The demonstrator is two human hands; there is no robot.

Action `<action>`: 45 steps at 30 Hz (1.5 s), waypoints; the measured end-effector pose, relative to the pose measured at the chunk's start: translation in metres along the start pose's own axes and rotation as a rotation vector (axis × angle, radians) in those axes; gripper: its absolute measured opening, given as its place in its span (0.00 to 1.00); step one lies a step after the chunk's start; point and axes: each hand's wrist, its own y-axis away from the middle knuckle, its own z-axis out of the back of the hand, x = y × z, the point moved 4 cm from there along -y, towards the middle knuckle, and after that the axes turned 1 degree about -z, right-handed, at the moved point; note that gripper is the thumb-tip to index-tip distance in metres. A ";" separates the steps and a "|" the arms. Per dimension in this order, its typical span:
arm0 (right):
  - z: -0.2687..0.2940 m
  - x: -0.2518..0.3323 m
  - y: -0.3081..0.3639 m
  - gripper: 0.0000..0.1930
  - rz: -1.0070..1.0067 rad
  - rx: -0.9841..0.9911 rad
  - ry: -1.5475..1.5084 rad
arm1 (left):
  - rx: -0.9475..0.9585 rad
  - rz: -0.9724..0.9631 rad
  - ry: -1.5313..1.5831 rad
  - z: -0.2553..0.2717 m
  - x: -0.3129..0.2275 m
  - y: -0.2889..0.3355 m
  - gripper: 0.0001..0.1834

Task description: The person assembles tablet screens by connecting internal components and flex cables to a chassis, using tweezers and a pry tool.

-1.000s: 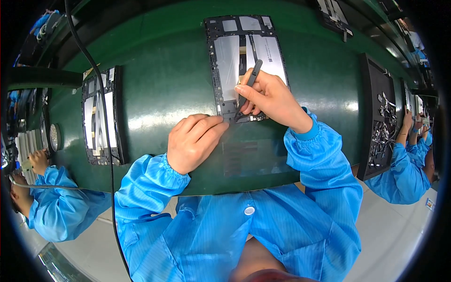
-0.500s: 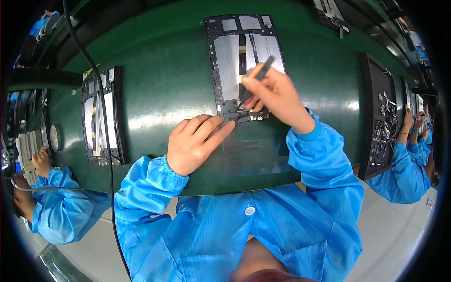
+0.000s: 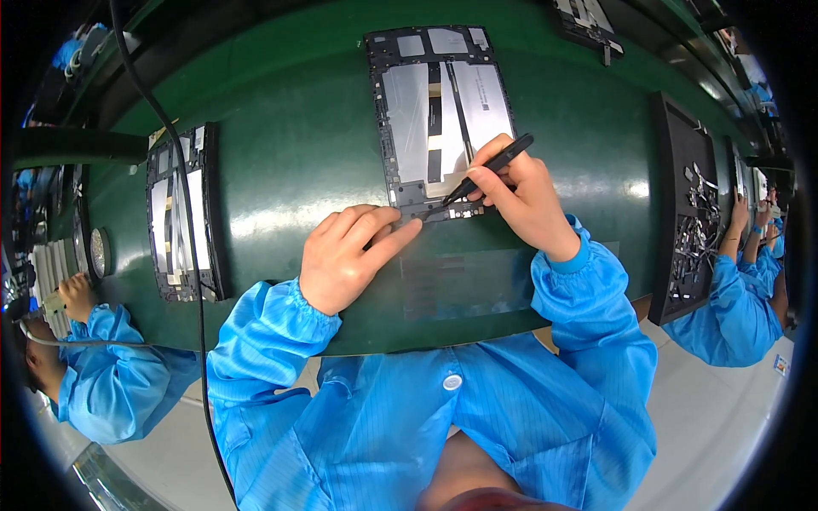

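Observation:
An opened tablet [image 3: 405, 102], with silver panels in a black frame and a dark flat cable down its middle, lies in front of me on the green bench. My left hand [image 3: 345, 260] holds its lower left corner, thumb on the bottom edge and fingers curled by the side. My right hand [image 3: 528, 192] pinches black tweezers [image 3: 487, 172], slanting down to the left. Their tip rests at or just above the dark strip along the tablet's bottom, close to my left thumb.
Another opened tablet [image 3: 183, 213] lies left, crossed by a hanging black cable [image 3: 194, 247]. A black tray [image 3: 671, 213] of small parts stands right. A further device [image 3: 588, 25] lies at the far right. Co-workers in blue sleeves [image 3: 119, 366] sit at both sides.
My right hand has shifted right and slightly down, turning the tweezers to a flatter slant. Their tip has moved a little right along the bottom strip. My left hand stays at the corner.

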 end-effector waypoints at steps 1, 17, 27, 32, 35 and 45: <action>-0.001 0.000 0.000 0.07 0.009 0.006 0.028 | 0.000 0.000 -0.001 0.000 0.000 0.000 0.22; -0.002 -0.004 -0.001 0.08 -0.023 -0.038 -0.076 | 0.051 -0.040 -0.079 -0.007 0.000 0.005 0.28; -0.002 -0.006 -0.001 0.09 0.006 -0.042 -0.062 | 0.069 0.001 -0.114 -0.007 -0.006 0.002 0.27; -0.003 -0.005 -0.001 0.09 0.037 -0.048 -0.015 | 0.078 0.021 -0.134 -0.007 -0.010 0.001 0.31; -0.005 -0.006 -0.002 0.09 0.035 -0.050 0.022 | 0.105 0.047 -0.138 -0.011 -0.013 -0.006 0.34; 0.008 -0.024 0.013 0.04 0.262 -0.404 -0.276 | 0.002 -0.005 -0.032 -0.004 -0.001 -0.002 0.22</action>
